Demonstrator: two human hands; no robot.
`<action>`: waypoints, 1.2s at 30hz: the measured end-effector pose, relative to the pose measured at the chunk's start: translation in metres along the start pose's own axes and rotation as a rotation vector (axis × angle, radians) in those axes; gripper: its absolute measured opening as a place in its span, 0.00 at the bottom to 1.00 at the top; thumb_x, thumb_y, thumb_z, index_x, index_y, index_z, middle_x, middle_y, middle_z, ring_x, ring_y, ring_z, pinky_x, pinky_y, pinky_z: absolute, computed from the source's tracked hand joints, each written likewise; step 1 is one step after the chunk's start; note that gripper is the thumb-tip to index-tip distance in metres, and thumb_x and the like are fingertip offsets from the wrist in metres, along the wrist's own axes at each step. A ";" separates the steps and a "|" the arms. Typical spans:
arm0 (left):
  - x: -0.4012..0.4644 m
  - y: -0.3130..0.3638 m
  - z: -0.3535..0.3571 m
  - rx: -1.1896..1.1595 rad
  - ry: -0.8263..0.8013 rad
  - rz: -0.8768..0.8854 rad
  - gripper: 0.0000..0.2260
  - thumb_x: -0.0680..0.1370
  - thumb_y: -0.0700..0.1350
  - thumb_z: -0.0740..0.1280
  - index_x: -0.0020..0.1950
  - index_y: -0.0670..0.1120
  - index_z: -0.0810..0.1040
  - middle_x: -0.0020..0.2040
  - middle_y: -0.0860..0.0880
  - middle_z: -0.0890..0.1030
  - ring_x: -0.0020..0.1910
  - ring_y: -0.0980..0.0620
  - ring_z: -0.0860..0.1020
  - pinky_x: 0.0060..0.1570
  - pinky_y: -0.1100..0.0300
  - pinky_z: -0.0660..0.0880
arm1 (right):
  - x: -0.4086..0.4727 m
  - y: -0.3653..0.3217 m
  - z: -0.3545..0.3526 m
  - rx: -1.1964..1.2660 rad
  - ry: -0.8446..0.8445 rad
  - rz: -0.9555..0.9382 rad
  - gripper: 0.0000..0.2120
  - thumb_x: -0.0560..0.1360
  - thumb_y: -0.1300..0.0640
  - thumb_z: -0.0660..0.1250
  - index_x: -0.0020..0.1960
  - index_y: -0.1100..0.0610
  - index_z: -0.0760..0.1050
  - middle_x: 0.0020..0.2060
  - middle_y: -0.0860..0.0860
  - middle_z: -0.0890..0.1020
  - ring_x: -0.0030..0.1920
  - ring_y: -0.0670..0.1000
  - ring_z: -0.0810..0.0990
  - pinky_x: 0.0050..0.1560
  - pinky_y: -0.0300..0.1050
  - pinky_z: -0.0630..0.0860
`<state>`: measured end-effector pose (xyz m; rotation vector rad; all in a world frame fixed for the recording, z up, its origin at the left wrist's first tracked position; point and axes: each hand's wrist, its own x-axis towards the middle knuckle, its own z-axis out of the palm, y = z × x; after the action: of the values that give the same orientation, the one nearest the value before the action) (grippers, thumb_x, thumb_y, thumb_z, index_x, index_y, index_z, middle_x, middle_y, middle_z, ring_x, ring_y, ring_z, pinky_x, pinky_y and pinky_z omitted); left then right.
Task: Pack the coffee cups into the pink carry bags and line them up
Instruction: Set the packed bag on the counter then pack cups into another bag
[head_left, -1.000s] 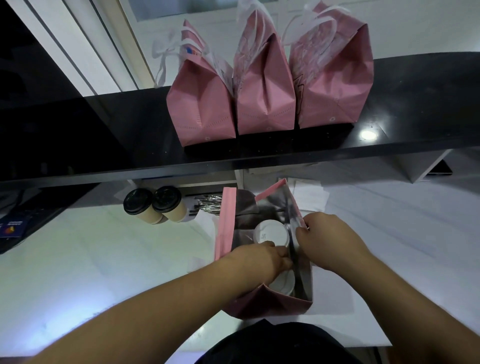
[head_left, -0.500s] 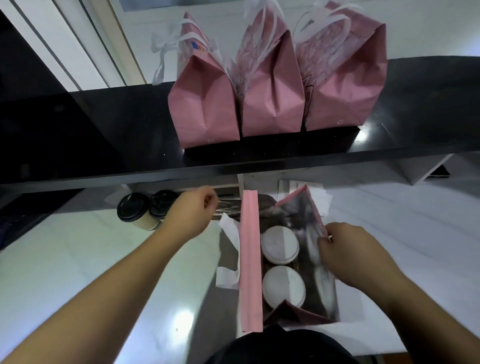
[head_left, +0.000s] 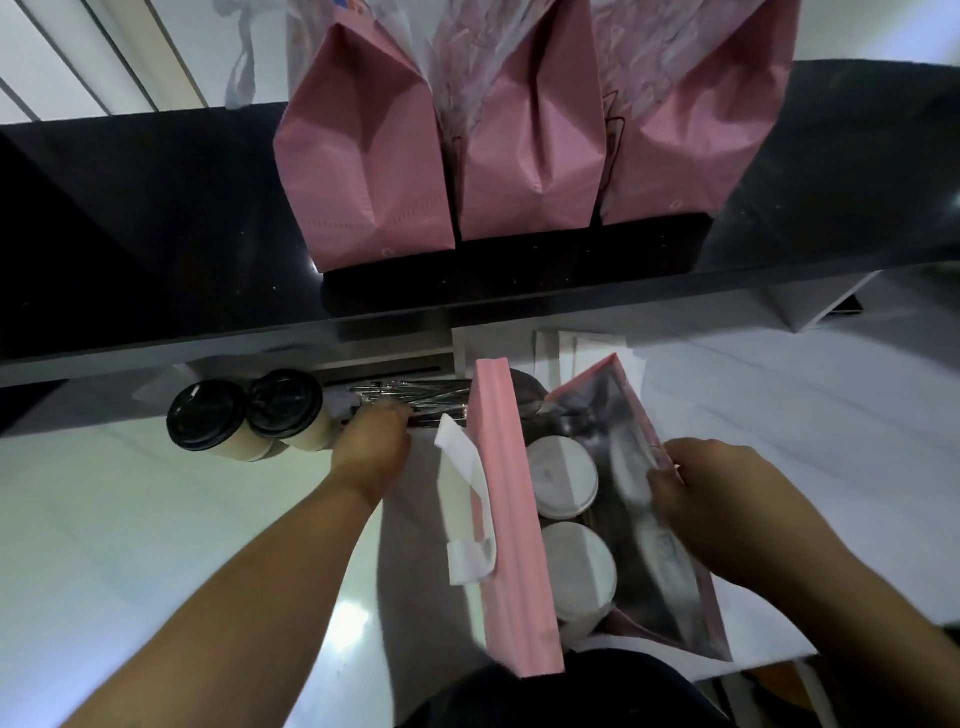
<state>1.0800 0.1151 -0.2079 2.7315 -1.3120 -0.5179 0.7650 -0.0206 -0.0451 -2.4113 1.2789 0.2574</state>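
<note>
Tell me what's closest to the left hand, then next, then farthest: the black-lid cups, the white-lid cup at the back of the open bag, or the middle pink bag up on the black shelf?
From the left hand:
1. Black-lid cups, just to its left.
2. White-lid cup, to its right inside the open bag.
3. Middle pink bag, up on the black shelf.

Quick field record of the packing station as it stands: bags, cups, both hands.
packed bags: three pink bags in a row on the black counter
open bag: two white-lidded cups inside
loose cups: two black-lidded cups on the white worktop
left hand: at the silver wrapped items
right hand: grips the open bag's right rim
</note>
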 end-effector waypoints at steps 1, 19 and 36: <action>0.002 -0.002 0.003 0.013 0.000 -0.002 0.21 0.75 0.32 0.64 0.64 0.46 0.83 0.62 0.43 0.80 0.62 0.40 0.80 0.57 0.52 0.78 | -0.001 0.000 -0.001 -0.004 0.001 0.002 0.13 0.82 0.50 0.60 0.41 0.49 0.76 0.33 0.45 0.81 0.33 0.45 0.78 0.31 0.42 0.73; 0.017 -0.011 0.017 0.110 -0.114 0.100 0.13 0.82 0.44 0.62 0.63 0.49 0.81 0.61 0.45 0.81 0.59 0.43 0.81 0.52 0.53 0.77 | -0.001 -0.002 0.000 0.009 0.017 0.062 0.15 0.82 0.53 0.59 0.38 0.54 0.76 0.30 0.50 0.80 0.32 0.50 0.79 0.31 0.46 0.74; -0.022 -0.015 0.011 -0.152 -0.167 0.054 0.11 0.81 0.49 0.63 0.39 0.48 0.74 0.38 0.52 0.80 0.40 0.51 0.74 0.40 0.60 0.70 | 0.001 0.003 0.002 -0.001 -0.020 0.025 0.14 0.83 0.52 0.59 0.42 0.51 0.78 0.34 0.48 0.81 0.35 0.47 0.79 0.33 0.43 0.74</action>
<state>1.0751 0.1427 -0.2154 2.5691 -1.3172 -0.8211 0.7634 -0.0221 -0.0479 -2.3888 1.3012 0.2888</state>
